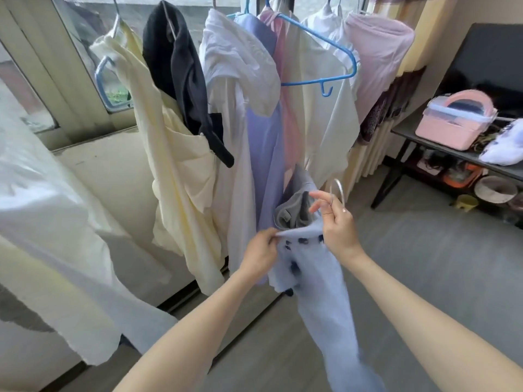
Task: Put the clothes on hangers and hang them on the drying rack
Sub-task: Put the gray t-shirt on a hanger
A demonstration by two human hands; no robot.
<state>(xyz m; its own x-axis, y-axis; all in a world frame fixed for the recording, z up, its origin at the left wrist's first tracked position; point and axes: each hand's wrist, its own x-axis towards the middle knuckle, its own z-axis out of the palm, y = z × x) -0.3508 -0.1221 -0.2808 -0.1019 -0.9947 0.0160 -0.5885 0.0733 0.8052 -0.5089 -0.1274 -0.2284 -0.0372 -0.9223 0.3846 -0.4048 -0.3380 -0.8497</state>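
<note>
A light blue garment [319, 284] with dark buttons hangs down between my hands, low in the middle of the view. My left hand [260, 251] pinches its upper edge. My right hand [336, 224] holds the silver hook of a hanger [338, 190] at the garment's collar, where a grey inner lining shows. Behind them several clothes hang on hangers along the drying rack: a cream one [175, 154], a black one [181, 69], a white one [235, 89], a lilac-blue one [266, 154] and a pale pink one [376, 60]. A blue hanger [319, 58] lies over a white shirt.
A dark table [441, 148] at the right carries a pink box [458, 120] and a white cloth [506, 145], with bowls beneath it. White fabric [56, 222] drapes across the left foreground. Patterned curtains [379, 114] and a window stand behind the rack. Grey floor [424, 250] lies beneath.
</note>
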